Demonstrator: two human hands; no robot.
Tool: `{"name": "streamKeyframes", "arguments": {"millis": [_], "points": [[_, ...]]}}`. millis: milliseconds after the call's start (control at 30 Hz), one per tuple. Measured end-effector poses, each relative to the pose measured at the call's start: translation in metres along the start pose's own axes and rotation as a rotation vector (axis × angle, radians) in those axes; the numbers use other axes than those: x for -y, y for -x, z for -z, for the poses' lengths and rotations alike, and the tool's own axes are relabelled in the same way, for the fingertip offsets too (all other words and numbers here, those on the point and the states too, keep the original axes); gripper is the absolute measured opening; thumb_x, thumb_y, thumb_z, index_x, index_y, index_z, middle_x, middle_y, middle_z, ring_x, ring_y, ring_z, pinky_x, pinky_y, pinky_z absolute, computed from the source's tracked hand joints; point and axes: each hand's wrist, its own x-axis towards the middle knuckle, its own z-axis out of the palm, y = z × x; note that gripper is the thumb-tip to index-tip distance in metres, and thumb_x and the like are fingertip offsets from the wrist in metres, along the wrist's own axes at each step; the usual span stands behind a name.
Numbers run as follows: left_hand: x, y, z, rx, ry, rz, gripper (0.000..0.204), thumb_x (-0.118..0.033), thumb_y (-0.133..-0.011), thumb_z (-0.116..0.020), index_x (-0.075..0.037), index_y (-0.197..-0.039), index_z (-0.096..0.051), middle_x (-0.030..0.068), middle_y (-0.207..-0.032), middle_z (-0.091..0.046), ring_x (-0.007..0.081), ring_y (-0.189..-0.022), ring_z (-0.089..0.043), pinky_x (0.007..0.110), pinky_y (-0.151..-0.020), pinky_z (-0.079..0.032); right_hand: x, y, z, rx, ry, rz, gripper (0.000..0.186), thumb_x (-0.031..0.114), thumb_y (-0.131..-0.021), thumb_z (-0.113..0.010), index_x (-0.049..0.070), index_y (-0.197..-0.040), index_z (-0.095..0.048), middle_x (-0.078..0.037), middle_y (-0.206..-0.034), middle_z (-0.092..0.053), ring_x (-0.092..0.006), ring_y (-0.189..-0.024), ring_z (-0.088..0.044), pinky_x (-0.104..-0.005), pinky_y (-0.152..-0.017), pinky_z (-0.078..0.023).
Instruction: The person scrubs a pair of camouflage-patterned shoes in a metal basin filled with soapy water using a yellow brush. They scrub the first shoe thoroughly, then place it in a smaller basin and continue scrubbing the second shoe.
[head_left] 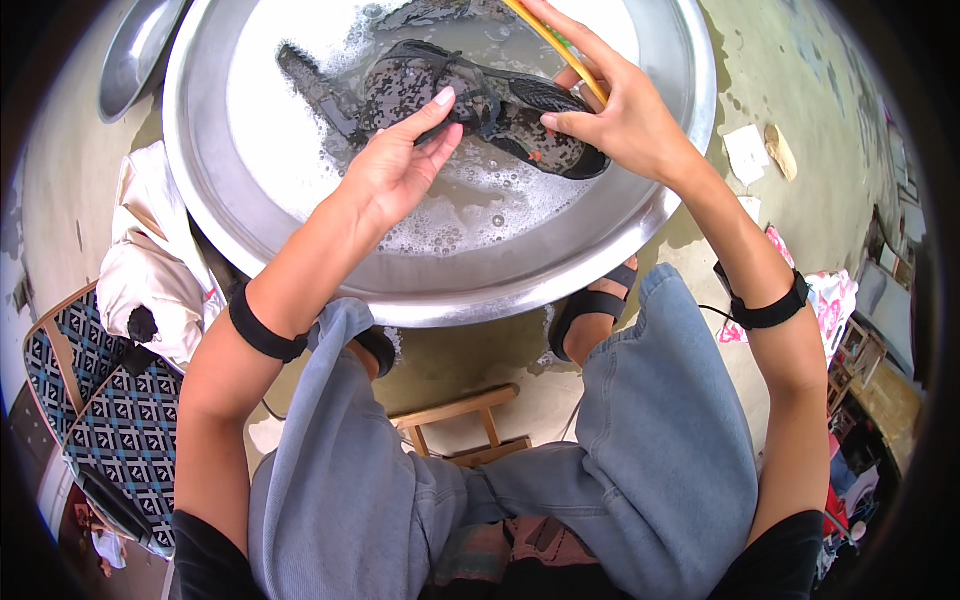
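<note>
While clasping a yellow stick (546, 36) in the right hand (638, 118), pressing its thumb to the right end of camouflage footwear (470, 85), lying in a sudsy metal basin (450, 310)! Just beyond the half-open left hand (388, 170), touching thumb and fingertips; can't tell whether gripped.

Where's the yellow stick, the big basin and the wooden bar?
Yellow stick (545, 36): head view, middle of its visible length.
Basin (470, 272): head view, inner wall, near side.
Wooden bar (455, 406): head view, middle.

Metal basin (455, 309) on wet floor (460, 362)
</note>
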Motion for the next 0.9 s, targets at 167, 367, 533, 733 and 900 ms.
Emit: {"name": "streamKeyframes", "arguments": {"millis": [167, 367, 533, 733, 900], "points": [[-0.006, 0.009, 0.005, 0.031, -0.126, 0.056, 0.013, 0.001, -0.094, -0.076, 0.0, -0.104, -0.069, 0.0041, -0.102, -0.065, 0.0108, -0.08, -0.053, 0.025, -0.069, -0.047, -0.014, -0.009, -0.001, 0.019, -0.056, 0.026, 0.111, -0.009, -0.08, -0.079, 0.019, -0.173, -0.025, -0.005, -0.178, -0.029, -0.0138, -0.147, -0.042, -0.0263, -0.104, -0.045], [-0.004, 0.032, 0.004, 0.063, -0.282, -0.115, 0.011, 0.005, -0.094, -0.072, -0.003, -0.101, -0.068, 0.0034, -0.099, -0.071, 0.0107, -0.084, -0.059, 0.028, -0.071, -0.046, -0.01, -0.004, 0.007, 0.024, -0.158, -0.083, 0.116, 0.0, -0.078, -0.091, 0.017, -0.173, -0.025, -0.005, -0.178, -0.026, -0.0123, -0.128, -0.05, -0.0267, -0.102, -0.046], [-0.004, 0.041, 0.005, 0.094, -0.193, -0.1, 0.013, 0.005, -0.094, -0.07, -0.004, -0.104, -0.068, 0.0035, -0.1, -0.072, 0.0121, -0.088, -0.062, 0.03, -0.075, -0.048, -0.009, -0.004, 0.004, 0.031, -0.135, 0.022, 0.116, 0.002, -0.078, -0.092, 0.013, -0.172, -0.025, -0.007, -0.178, -0.026, -0.013, -0.129, -0.051, -0.0281, -0.101, -0.048], [-0.008, 0.042, 0.013, 0.183, -0.144, -0.017, 0.014, 0.0, -0.096, -0.071, -0.007, -0.108, -0.069, 0.002, -0.103, -0.073, 0.0128, -0.092, -0.064, 0.031, -0.078, -0.049, -0.017, -0.009, 0.002, 0.021, -0.022, 0.284, 0.114, 0.002, -0.078, -0.092, 0.01, -0.171, -0.028, -0.01, -0.178, -0.027, -0.0146, -0.143, -0.045, -0.03, -0.102, -0.049], [-0.003, 0.044, 0.002, 0.068, -0.304, -0.178, 0.018, -0.006, -0.095, -0.076, -0.01, -0.112, -0.07, -0.0007, -0.111, -0.073, 0.0107, -0.1, -0.062, 0.034, -0.088, -0.048, -0.007, -0.002, -0.002, -0.023, -0.093, 0.15, 0.113, -0.007, -0.077, -0.088, 0.01, -0.171, -0.026, -0.012, -0.177, -0.027, -0.0139, -0.12, -0.056, -0.0277, -0.096, -0.052]]}}
